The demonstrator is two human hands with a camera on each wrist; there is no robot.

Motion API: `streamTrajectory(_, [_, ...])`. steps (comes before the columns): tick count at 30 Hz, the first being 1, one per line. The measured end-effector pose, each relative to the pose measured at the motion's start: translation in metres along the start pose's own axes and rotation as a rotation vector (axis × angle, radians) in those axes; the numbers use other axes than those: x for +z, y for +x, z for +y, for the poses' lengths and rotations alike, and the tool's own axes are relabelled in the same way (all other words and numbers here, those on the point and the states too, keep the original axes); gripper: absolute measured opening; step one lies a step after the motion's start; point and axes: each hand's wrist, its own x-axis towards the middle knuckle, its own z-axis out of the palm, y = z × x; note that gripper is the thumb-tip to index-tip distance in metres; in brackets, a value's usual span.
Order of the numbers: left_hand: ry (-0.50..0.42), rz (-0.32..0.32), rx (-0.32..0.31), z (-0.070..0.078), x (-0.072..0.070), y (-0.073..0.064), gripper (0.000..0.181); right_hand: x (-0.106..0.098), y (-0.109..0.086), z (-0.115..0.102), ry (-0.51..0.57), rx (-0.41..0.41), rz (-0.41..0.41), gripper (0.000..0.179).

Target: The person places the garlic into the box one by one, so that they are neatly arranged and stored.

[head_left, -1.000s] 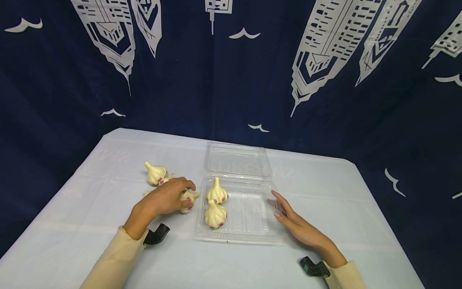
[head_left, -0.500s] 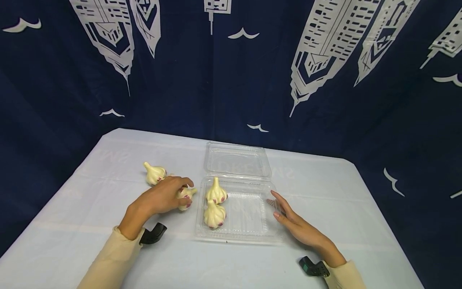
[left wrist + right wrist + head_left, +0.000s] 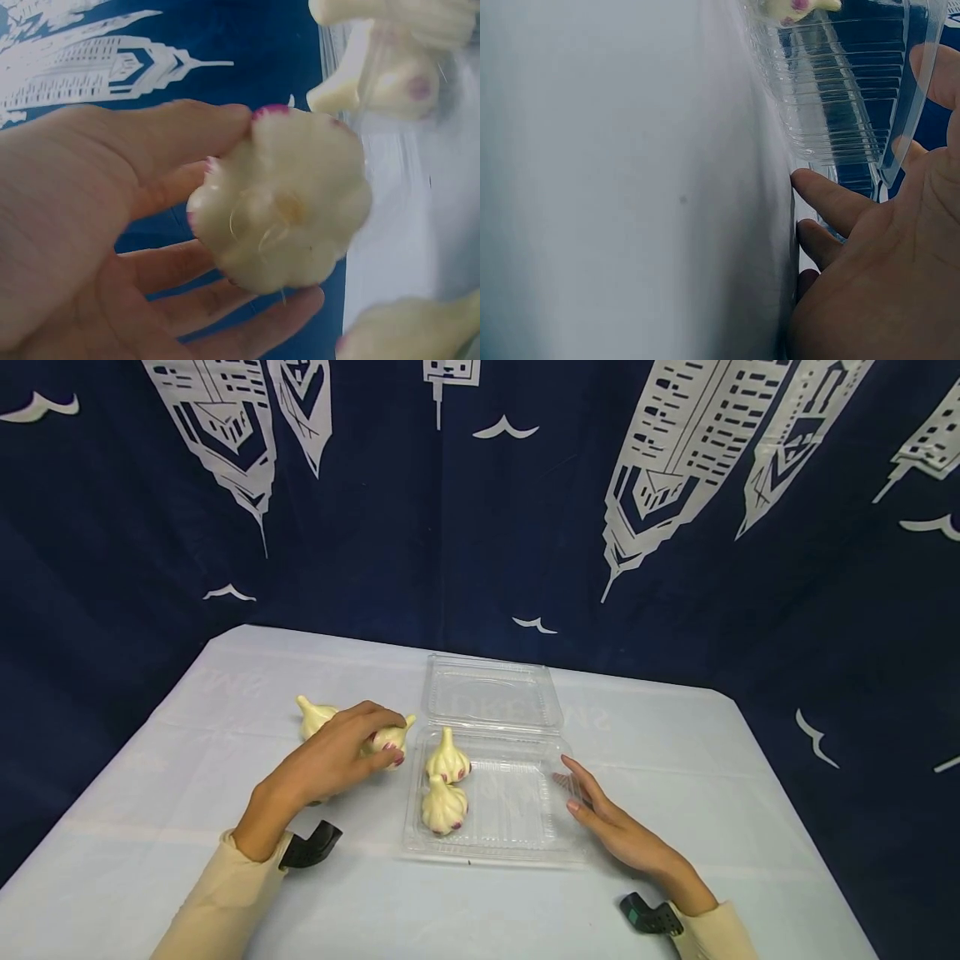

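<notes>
The person's left hand (image 3: pixel 337 756) has a garlic bulb (image 3: pixel 388 743) pinched between thumb and fingers, just left of the clear hinged container (image 3: pixel 517 806); from the wrist, I see its root end. Two more bulbs (image 3: pixel 444 808) sit one behind the other along the tray's left side, stems up. The lid (image 3: pixel 491 695) lies folded back behind it. Another bulb (image 3: pixel 313 718) rests on the white tablecloth (image 3: pixel 120 835), partly hidden by that same hand. At the container's right wall, the right hand (image 3: pixel 618 828) is loosely spread, fingers extended; I can't tell how firmly it touches the plastic.
</notes>
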Motion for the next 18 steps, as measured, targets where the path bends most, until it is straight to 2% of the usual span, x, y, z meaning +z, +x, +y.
streamTrajectory(3, [-0.024, 0.020, 0.055, 0.003, 0.001, 0.003, 0.039, 0.000, 0.000, 0.000, 0.005, 0.001, 0.002, 0.065])
streamTrajectory(8, [-0.046, 0.031, 0.071, 0.008, 0.005, 0.008, 0.039, 0.000, -0.001, 0.001, 0.011, -0.011, 0.000, 0.064])
streamTrajectory(18, [-0.055, -0.012, 0.140, 0.020, 0.011, 0.021, 0.041, -0.001, 0.000, 0.002, 0.008, -0.003, -0.003, 0.064])
